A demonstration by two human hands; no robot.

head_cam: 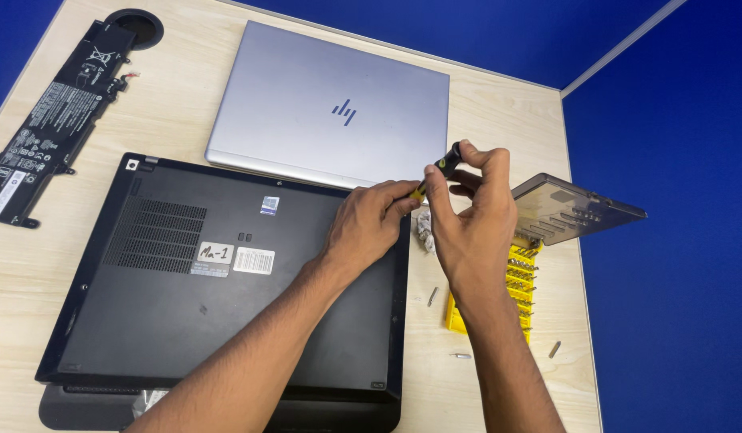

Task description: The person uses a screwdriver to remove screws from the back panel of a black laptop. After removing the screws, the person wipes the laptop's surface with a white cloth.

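A: Where's the screwdriver [441, 167]?
B: At two o'clock of the black laptop [226, 281], right hand [471, 216] pinching its handle, left hand [367, 224] fingers apparently closed on its shaft.

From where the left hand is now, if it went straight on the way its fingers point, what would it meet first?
The left hand points toward the upper right, its fingertips at the screwdriver shaft. Just beyond lies the right hand, which grips the handle, so it would probably meet that first; depth between them is unclear.
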